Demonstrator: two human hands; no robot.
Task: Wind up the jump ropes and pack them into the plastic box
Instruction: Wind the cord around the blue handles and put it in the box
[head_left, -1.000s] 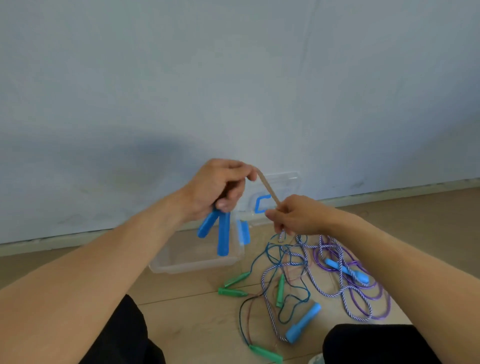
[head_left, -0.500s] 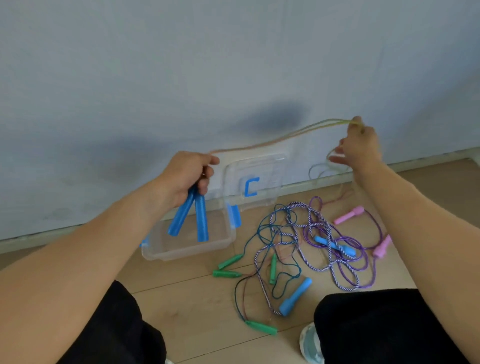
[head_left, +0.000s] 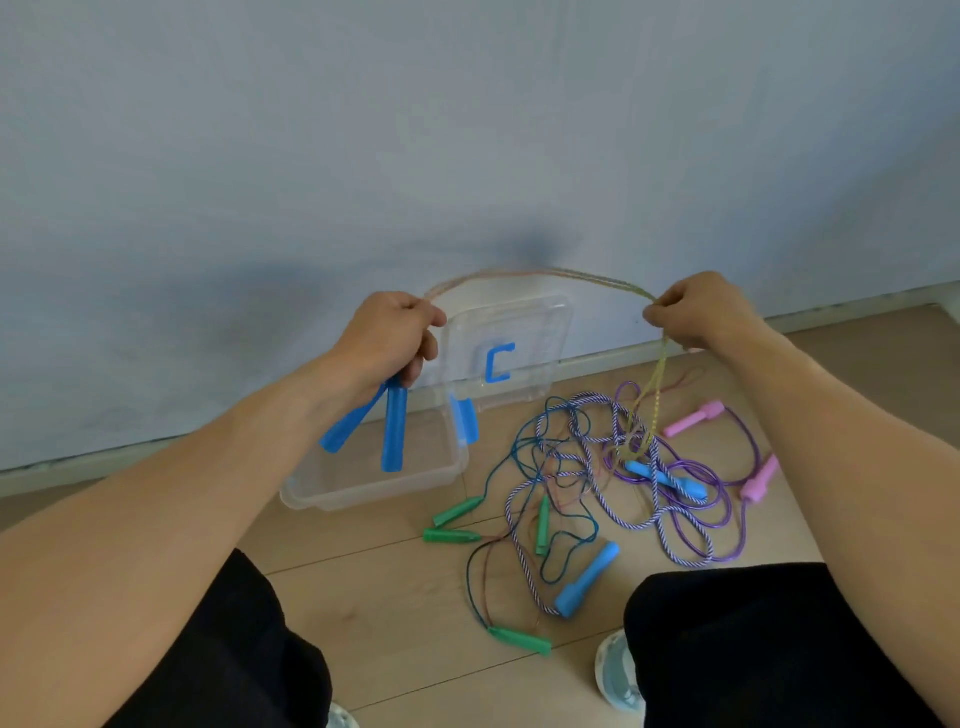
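Note:
My left hand grips two blue handles that hang down over the clear plastic box. A pale multicoloured rope arcs from that hand to my right hand, which pinches it; the rest of the rope drops to the floor pile. The box lies open on the floor, and its lid with a blue latch leans on the wall. A tangle of jump ropes lies right of the box, with green handles, blue handles and pink handles.
A grey wall with a skirting board stands close behind the box. My legs in black trousers flank the wooden floor, and a shoe tip shows near the right knee.
My right hand first pulled the rope out from beside my left hand up to the right, then came lower and closer. The stretched rope now sags in an arc. My left hand kept the handles.

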